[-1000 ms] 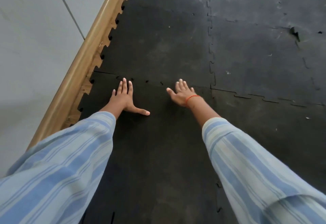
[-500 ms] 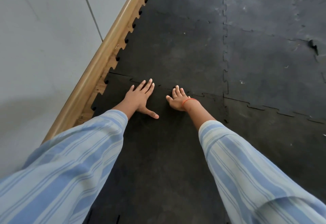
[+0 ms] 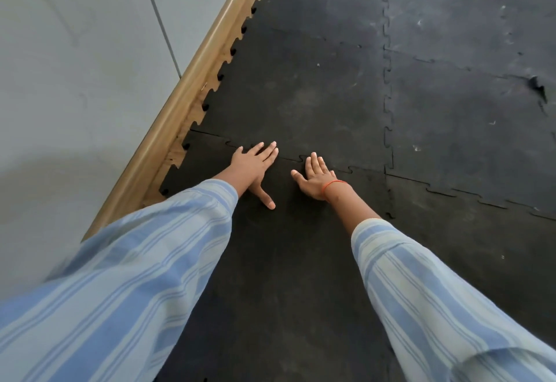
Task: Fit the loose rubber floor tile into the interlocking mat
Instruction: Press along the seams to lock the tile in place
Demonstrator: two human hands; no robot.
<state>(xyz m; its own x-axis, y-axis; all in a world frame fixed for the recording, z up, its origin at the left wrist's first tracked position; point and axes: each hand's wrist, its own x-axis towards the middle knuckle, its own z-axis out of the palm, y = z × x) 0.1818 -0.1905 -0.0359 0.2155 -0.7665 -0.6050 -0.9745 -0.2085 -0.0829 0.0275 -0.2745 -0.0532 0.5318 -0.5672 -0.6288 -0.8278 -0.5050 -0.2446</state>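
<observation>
1. Against the wall point(image 3: 75, 80) and wooden skirting point(image 3: 168, 128): loose rubber tile point(image 3: 285, 261), far edge now meeting the interlocking mat point(image 3: 301, 95).
2. Left hand point(image 3: 251, 167) shifted rightward since a second ago, grip flat, open, holding nothing, pressing the seam point(image 3: 290, 158).
3. Right hand point(image 3: 316, 180) likewise splayed flat, drawn closer.
4. Probably seating the teeth; seam tabs further right apparently unpressed.
5. No containers visible.

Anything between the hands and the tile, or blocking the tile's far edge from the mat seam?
Nothing visible. The left hand and right hand lie flat, open, directly on the loose tile near its far edge. That toothed seam meets the next mat tile with no object between; the stretch under the hands is hidden.
</observation>
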